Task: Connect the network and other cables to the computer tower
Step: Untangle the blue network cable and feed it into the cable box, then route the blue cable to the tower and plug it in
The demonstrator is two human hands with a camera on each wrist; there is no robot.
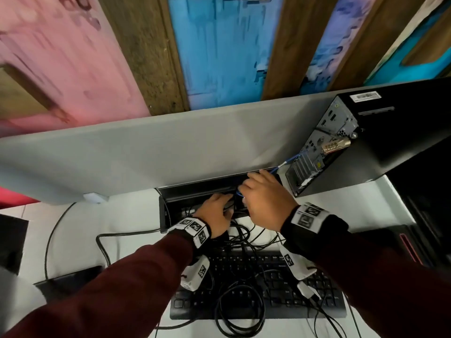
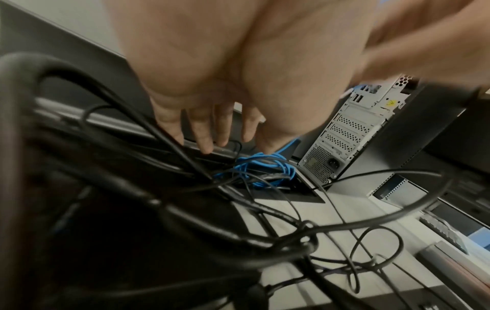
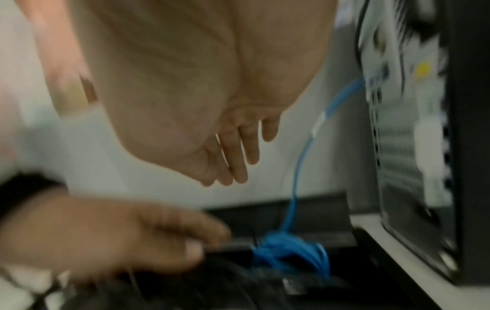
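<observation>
The black computer tower (image 1: pixel 380 142) stands at the right of the desk, its metal back panel (image 2: pixel 344 136) turned toward me. A blue network cable (image 1: pixel 290 161) runs from that panel (image 3: pixel 403 146) down into the black cable tray (image 1: pixel 195 189), where it lies in a bundle (image 2: pixel 262 167). My left hand (image 1: pixel 227 198) reaches into the tray beside the bundle; its thumb and fingers (image 3: pixel 206 239) pinch a thin black cable (image 2: pixel 236 146) at the rim. My right hand (image 1: pixel 246 189) hovers above the tray, fingers (image 3: pixel 238 163) straight and holding nothing, left of the blue cable (image 3: pixel 302 159).
A black keyboard (image 1: pixel 256 289) lies near me, under tangled black cables (image 1: pixel 240 311). A grey partition (image 1: pixel 170 147) closes off the desk's far edge. A brass combination lock (image 1: pixel 334 146) hangs on the tower's back. A flat black device (image 1: pixel 70 279) sits at the left.
</observation>
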